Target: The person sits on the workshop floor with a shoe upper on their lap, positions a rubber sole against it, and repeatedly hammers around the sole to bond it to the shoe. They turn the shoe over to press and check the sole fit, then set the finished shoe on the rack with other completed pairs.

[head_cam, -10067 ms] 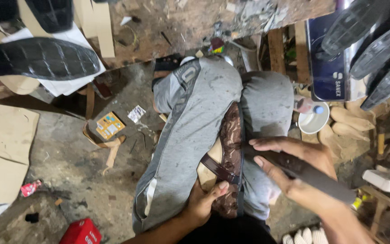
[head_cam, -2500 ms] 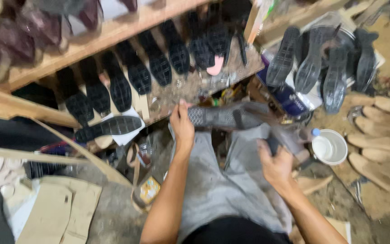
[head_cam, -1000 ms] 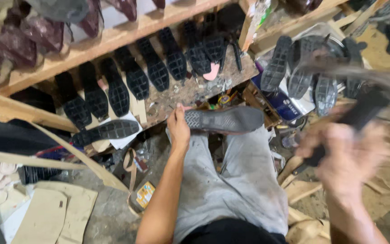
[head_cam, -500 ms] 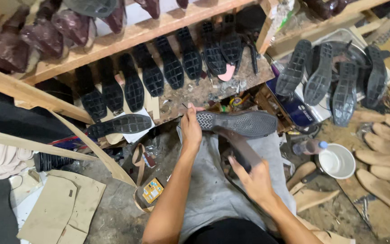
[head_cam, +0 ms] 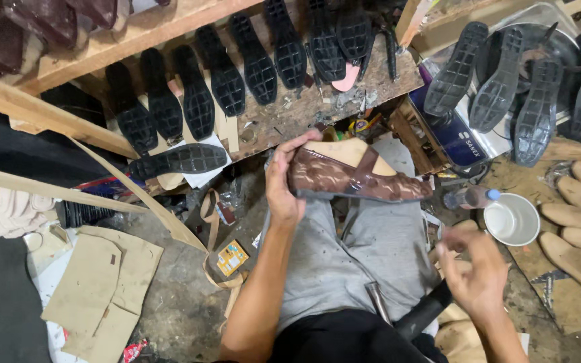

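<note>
Shoe now turned upper-side up, heel in left hand grip.

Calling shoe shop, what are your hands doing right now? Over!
Left hand grips brown shoe by its heel end, held over the lap. Right hand open, holding nothing. Nothing blocking the shoe.

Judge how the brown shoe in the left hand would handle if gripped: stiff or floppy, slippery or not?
The brown shoe probably stays rigid: a pale form fills it and it keeps its shape, held only at its heel by the left hand. Its glossy patterned upper may be a little slippery. Weight cannot be judged.
</note>
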